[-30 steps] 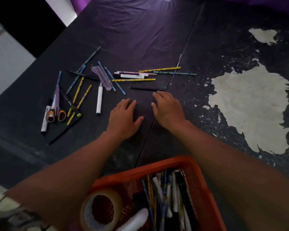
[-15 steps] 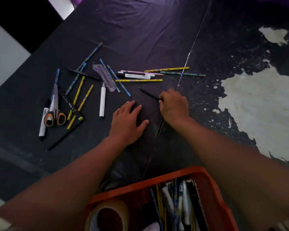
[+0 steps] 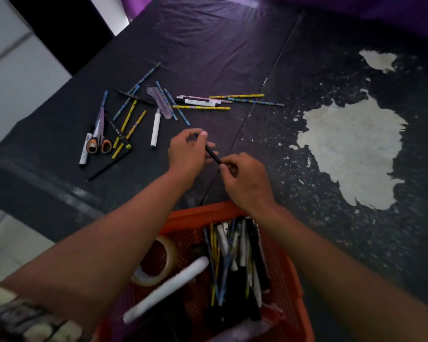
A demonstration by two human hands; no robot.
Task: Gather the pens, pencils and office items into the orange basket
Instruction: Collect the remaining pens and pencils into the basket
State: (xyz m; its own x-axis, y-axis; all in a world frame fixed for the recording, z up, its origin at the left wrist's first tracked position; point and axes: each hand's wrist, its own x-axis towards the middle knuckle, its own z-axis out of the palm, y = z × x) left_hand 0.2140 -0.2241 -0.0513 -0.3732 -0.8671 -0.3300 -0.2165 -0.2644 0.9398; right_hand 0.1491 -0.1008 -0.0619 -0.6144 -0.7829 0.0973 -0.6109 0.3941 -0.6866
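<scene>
Two hands on one black pen (image 3: 211, 151); left hand (image 3: 187, 154) pinches its upper end, right hand (image 3: 245, 180) its lower | likely light, stiff, slippery; grip mid-barrel | orange basket (image 3: 286, 272) below

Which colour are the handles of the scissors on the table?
Orange, on the scissors; seen in the head view.

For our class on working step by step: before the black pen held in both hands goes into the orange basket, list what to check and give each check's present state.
1. Black pen lifted off the table: ok.
2. Left hand grips its far end: ok.
3. Right hand pinches its near end: ok.
4. Orange basket right below the wrists: ok.
5. Room in the basket beside the tape roll: ok.
6. Pen capped: cannot tell.
</scene>
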